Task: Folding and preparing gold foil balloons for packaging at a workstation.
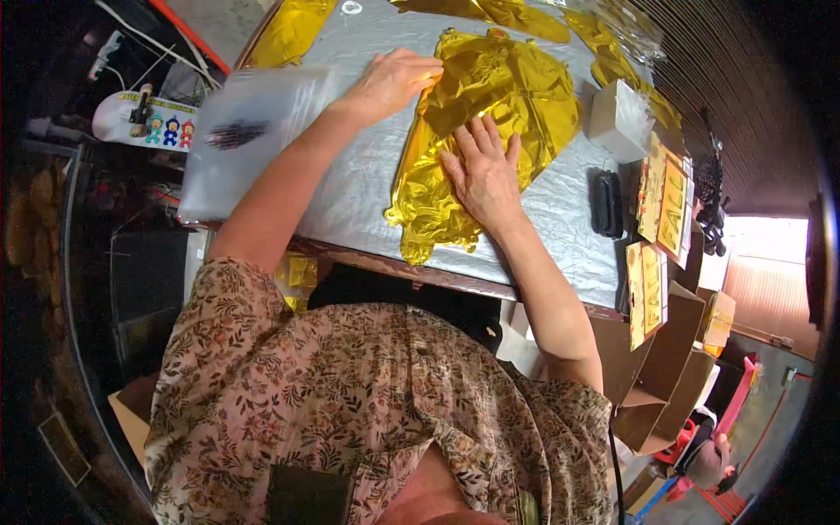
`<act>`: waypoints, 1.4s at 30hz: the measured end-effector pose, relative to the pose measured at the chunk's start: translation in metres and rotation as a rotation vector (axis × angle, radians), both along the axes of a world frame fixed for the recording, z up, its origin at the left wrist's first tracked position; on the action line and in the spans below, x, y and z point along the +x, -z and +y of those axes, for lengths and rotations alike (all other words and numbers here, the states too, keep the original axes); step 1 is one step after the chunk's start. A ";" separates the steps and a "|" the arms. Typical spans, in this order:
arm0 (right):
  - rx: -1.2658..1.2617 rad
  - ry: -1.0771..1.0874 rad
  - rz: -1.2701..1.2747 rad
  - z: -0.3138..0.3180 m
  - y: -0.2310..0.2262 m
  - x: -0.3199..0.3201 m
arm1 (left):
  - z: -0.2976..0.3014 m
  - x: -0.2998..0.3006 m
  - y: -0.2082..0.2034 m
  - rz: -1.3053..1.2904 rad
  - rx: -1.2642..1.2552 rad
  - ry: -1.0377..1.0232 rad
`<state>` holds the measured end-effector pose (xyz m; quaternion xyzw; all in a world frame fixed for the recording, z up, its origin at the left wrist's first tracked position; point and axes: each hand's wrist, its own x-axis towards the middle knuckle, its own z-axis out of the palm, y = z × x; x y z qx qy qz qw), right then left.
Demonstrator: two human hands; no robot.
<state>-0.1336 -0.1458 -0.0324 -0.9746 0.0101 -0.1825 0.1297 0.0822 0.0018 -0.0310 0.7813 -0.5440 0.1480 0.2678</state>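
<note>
Foil: a gold foil sheet (pixel 516 92), crinkled and knobbed along its edges, lies on the silver-covered table (pixel 359 188); clock directions below run from its middle.
Right hand: at 6 o'clock, the right hand (pixel 490 175) rests palm down on the foil, fingers spread, gripping nothing.
Left hand: at 10 o'clock, the left hand (pixel 389 83) has its fingers close together and slightly bent, tips on the foil's edge; whether they pinch it I cannot tell.
Around it: clear plastic bags (pixel 297 96) at 9 o'clock, a white box (pixel 612 118) at 3, a black case (pixel 605 203) at 4.
Step in hand: by my judgement, smoothing the foil with 2 hands.
Next move calls for: light, flat pressure and a steadied edge, since thin foil probably creases easily.
</note>
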 end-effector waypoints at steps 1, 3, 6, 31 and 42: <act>-0.005 -0.003 0.007 0.001 -0.001 -0.001 | -0.001 0.003 0.002 0.003 0.002 0.001; -0.005 0.000 0.013 0.002 -0.002 -0.001 | -0.003 0.011 0.005 0.002 0.023 0.012; -0.004 -0.003 0.014 0.001 -0.004 0.000 | -0.005 0.013 0.014 0.050 -0.018 -0.010; -0.139 -0.375 0.179 0.031 -0.036 -0.013 | -0.004 0.001 0.021 0.065 -0.003 -0.162; -0.019 -0.350 0.143 0.025 -0.043 -0.006 | 0.002 -0.004 -0.003 0.164 -0.040 -0.060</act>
